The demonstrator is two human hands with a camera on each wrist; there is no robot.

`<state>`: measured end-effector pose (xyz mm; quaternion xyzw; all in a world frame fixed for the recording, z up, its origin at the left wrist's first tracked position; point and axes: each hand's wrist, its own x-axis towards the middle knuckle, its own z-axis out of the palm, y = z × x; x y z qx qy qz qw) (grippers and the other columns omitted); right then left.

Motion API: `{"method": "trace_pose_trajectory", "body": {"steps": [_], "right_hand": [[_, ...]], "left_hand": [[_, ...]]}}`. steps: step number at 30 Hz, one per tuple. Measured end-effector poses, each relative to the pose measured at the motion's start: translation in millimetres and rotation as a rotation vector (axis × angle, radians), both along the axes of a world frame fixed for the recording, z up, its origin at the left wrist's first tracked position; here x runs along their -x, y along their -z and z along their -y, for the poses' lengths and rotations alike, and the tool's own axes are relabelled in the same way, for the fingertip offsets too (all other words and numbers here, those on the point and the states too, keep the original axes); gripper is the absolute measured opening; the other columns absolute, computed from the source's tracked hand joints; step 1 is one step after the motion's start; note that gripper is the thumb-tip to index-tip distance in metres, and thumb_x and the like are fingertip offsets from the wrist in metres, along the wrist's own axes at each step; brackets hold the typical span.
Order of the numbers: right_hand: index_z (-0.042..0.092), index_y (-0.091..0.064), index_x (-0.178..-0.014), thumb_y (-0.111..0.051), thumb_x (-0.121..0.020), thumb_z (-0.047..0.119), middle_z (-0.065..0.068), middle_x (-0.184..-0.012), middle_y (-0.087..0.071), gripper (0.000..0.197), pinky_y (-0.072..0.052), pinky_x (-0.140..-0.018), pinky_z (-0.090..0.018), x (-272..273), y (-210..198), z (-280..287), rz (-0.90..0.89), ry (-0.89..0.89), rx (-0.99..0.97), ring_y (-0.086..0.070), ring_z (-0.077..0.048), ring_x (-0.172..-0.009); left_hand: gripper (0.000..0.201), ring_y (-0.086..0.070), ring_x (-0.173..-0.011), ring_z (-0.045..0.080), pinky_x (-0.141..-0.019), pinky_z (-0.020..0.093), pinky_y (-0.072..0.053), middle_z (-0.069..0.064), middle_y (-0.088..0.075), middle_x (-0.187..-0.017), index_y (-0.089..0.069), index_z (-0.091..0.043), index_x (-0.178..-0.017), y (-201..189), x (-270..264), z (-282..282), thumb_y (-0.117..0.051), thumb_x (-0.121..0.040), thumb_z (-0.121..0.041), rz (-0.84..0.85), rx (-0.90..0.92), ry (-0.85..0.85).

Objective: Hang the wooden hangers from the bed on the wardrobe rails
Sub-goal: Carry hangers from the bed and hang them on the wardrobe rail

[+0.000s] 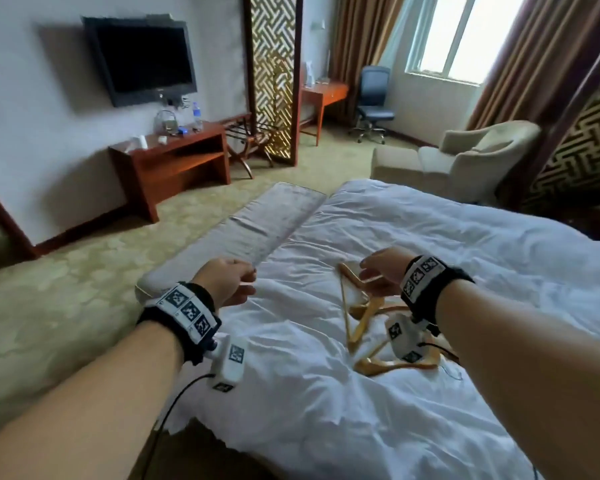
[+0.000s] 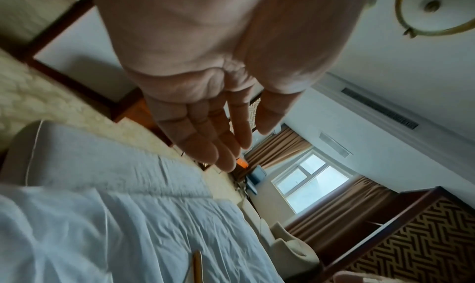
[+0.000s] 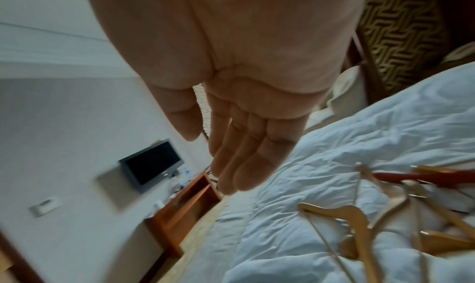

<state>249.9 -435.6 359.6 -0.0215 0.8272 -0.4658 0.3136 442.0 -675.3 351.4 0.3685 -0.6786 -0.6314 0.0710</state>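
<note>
While both arms reach out over the bed [image 1: 413, 230], we hold nothing yet. Our left hand [image 1: 227, 280] hovers above the bed's near left edge, its fingers [image 2: 205, 145] straight and close together, empty in the left wrist view. Our right hand [image 1: 381, 273] hangs just above the wooden hangers [image 1: 371, 323], its fingers [image 3: 244, 165] also extended side by side, relaxed, clamped on nothing; in the head view it looks near the topmost hanger, but we cannot tell whether it touches.

The hangers lie in a loose, crossed pile on the white duvet, right of centre, tangled over each other, so we judge the right hand sits there to pick one off the top while the left waits to help or take a second. A dark red piece [image 3: 424, 176] lies among them in the right wrist view; what it is we cannot tell.

Containers: no wardrobe or rail shows in any view, so nothing is hung as far as we see. The wooden desk [image 1: 174, 157] under the TV [image 1: 142, 60] carries a water bottle [image 1: 196, 114] and small items, too small to name; its open shelf looks bare.
</note>
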Motion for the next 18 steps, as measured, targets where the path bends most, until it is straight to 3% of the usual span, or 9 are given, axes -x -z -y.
{"method": "trace_pose_trajectory", "body": {"steps": [4, 7, 9, 11, 14, 18], "right_hand": [[0.004, -0.064, -0.096, -0.059, -0.093, 0.01, -0.014, -0.084, -0.07, 0.008, -0.059, -0.062, -0.037, 18.2, 34.4, -44.0, 0.056, 0.153, -0.036, -0.069, -0.029, -0.067], [0.005, -0.065, -0.097, -0.059, -0.093, 0.014, -0.014, -0.087, -0.073, 0.012, -0.058, -0.082, -0.049, 35.4, 64.6, -72.8, 0.102, 0.263, -0.024, -0.072, -0.032, -0.08], [0.003, -0.062, -0.1, -0.057, -0.094, 0.013, -0.015, -0.088, -0.071, 0.013, -0.059, -0.072, -0.042, 45.1, 84.7, -92.4, 0.138, 0.314, -0.012, -0.073, -0.035, -0.086], [0.002, -0.062, -0.096, -0.055, -0.095, 0.011, -0.014, -0.081, -0.069, 0.012, -0.056, -0.061, -0.034, 57.3, 106.0, -115.8, 0.168, 0.369, -0.029, -0.07, -0.032, -0.076], [0.002, -0.062, -0.098, -0.058, -0.091, 0.009, -0.014, -0.084, -0.066, 0.011, -0.052, -0.056, -0.032, 80.3, 139.3, -155.0, 0.241, 0.458, -0.068, -0.065, -0.027, -0.066], [0.002, -0.057, -0.097, -0.048, -0.095, 0.005, -0.016, -0.089, -0.061, 0.01, -0.048, -0.052, -0.031, 114.8, 178.7, -209.0, 0.306, 0.622, -0.07, -0.061, -0.025, -0.06]], "left_hand": [[0.01, -0.064, -0.073, 0.024, -0.063, 0.031, -0.05, 0.009, -0.065, -0.087, -0.063, -0.007, -0.097, 36.2, 50.9, -20.4, -0.056, -0.1, -0.014, 0.045, -0.112, 0.112], [0.01, -0.063, -0.074, 0.023, -0.062, 0.031, -0.049, 0.007, -0.064, -0.086, -0.062, -0.007, -0.102, 59.8, 89.8, -39.1, -0.054, -0.101, -0.013, 0.08, -0.157, 0.182], [0.009, -0.062, -0.071, 0.022, -0.061, 0.031, -0.048, 0.006, -0.064, -0.083, -0.062, -0.008, -0.098, 74.0, 112.8, -53.7, -0.054, -0.101, -0.013, 0.11, -0.196, 0.208], [0.011, -0.062, -0.07, 0.022, -0.061, 0.03, -0.047, 0.006, -0.063, -0.082, -0.062, -0.009, -0.094, 88.0, 136.4, -71.3, -0.054, -0.101, -0.013, 0.144, -0.233, 0.228], [0.011, -0.063, -0.072, 0.022, -0.064, 0.031, -0.048, 0.006, -0.064, -0.083, -0.062, -0.009, -0.096, 107.8, 173.7, -99.3, -0.054, -0.101, -0.015, 0.206, -0.274, 0.248], [0.014, -0.061, -0.072, 0.02, -0.066, 0.029, -0.047, 0.005, -0.062, -0.081, -0.061, -0.01, -0.092, 133.9, 236.7, -146.7, -0.054, -0.101, -0.017, 0.312, -0.304, 0.284]]}}
